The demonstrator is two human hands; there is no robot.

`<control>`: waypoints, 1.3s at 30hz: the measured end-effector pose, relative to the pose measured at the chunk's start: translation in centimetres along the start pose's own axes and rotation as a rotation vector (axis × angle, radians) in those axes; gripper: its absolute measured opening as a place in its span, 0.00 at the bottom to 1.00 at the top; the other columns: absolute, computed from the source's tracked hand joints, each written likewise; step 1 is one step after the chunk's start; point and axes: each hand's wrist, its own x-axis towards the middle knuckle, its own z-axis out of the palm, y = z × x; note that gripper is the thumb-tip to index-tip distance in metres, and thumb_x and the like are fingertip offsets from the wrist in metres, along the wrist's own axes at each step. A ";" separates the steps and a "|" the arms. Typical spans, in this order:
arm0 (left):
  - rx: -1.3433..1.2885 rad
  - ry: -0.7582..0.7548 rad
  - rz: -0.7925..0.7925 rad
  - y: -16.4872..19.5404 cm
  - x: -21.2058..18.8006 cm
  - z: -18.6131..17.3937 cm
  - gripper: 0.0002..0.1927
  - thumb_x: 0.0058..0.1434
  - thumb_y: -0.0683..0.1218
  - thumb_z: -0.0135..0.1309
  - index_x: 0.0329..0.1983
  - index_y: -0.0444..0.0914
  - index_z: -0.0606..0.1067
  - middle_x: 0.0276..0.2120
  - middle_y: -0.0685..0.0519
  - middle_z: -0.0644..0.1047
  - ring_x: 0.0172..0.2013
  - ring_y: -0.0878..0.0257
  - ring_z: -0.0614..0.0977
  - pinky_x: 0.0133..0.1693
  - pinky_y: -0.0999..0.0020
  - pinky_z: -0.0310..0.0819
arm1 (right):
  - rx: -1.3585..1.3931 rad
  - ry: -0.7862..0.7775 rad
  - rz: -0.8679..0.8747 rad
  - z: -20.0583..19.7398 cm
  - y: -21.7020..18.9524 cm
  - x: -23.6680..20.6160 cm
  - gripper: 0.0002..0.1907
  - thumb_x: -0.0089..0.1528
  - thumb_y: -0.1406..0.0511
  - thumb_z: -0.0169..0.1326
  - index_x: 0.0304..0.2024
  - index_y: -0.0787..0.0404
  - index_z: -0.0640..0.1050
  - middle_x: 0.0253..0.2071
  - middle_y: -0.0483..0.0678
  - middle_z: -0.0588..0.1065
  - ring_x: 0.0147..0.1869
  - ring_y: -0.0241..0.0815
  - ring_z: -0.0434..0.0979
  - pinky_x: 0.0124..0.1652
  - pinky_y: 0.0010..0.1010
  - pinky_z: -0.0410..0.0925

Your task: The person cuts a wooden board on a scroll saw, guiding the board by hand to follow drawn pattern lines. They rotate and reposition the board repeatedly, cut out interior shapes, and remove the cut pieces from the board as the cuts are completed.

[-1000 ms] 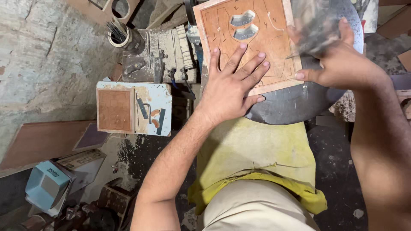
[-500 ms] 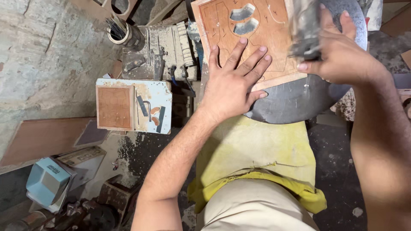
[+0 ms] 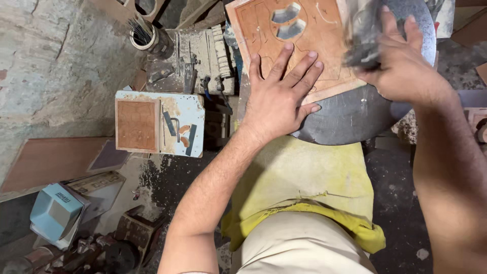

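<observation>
Here, your left hand (image 3: 276, 104) flat, fingers spread, pins thin brown cut-out wooden panel (image 3: 291, 43) on round grey metal table (image 3: 350, 114); right hand (image 3: 401, 63) curls around blurred dark tool (image 3: 362, 43) near panel's right edge.

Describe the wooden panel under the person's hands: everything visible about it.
The wooden panel is a flat, reddish-brown board with a paler edge, lying tilted on a round grey metal table. Thin traced lines mark its face, and two curved cut-outs sit near its upper middle. Its top edge runs out of frame. The left hand presses flat on its lower part, fingers spread. The right hand holds a blurred dark tool at its right edge.
</observation>
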 end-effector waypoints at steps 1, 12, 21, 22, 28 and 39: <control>0.006 -0.003 -0.004 0.0 0.1 0.0 0.42 0.58 0.67 0.61 0.74 0.53 0.64 0.75 0.63 0.59 0.76 0.52 0.53 0.67 0.18 0.40 | 0.042 0.003 -0.005 0.0 -0.1 0.0 0.37 0.68 0.56 0.49 0.80 0.54 0.63 0.75 0.57 0.63 0.86 0.51 0.45 0.74 0.64 0.23; 0.014 -0.024 -0.046 0.7 0.2 -0.2 0.42 0.59 0.67 0.60 0.74 0.52 0.63 0.74 0.61 0.59 0.76 0.51 0.52 0.67 0.18 0.40 | 0.042 0.035 0.066 0.6 -0.1 -0.2 0.27 0.69 0.58 0.50 0.72 0.48 0.70 0.73 0.50 0.67 0.87 0.47 0.45 0.76 0.60 0.25; 0.014 -0.019 -0.064 0.9 0.4 -0.2 0.42 0.59 0.67 0.60 0.74 0.53 0.63 0.74 0.61 0.59 0.76 0.51 0.52 0.67 0.18 0.41 | 0.044 0.047 0.085 0.5 -0.6 0.0 0.23 0.73 0.61 0.46 0.71 0.49 0.71 0.74 0.51 0.66 0.87 0.50 0.43 0.75 0.62 0.25; 0.015 -0.023 -0.067 0.9 0.4 -0.2 0.42 0.59 0.67 0.60 0.74 0.52 0.63 0.74 0.61 0.59 0.76 0.51 0.52 0.66 0.18 0.41 | 0.100 0.049 0.083 0.4 -0.8 0.0 0.28 0.73 0.61 0.45 0.76 0.49 0.68 0.75 0.51 0.64 0.86 0.50 0.45 0.75 0.63 0.25; 0.005 -0.025 -0.076 0.8 0.6 -0.1 0.42 0.58 0.66 0.61 0.74 0.52 0.63 0.74 0.62 0.59 0.76 0.51 0.52 0.66 0.18 0.40 | 0.101 0.080 0.086 0.1 -1.8 0.1 0.29 0.71 0.63 0.42 0.76 0.49 0.64 0.75 0.55 0.62 0.85 0.53 0.46 0.74 0.63 0.24; -0.005 0.026 -0.082 0.9 0.7 0.2 0.42 0.58 0.66 0.61 0.73 0.52 0.64 0.74 0.62 0.60 0.75 0.51 0.54 0.66 0.18 0.40 | -0.066 0.042 0.122 0.1 -2.2 0.8 0.31 0.67 0.66 0.44 0.74 0.46 0.64 0.75 0.58 0.62 0.85 0.58 0.40 0.72 0.64 0.28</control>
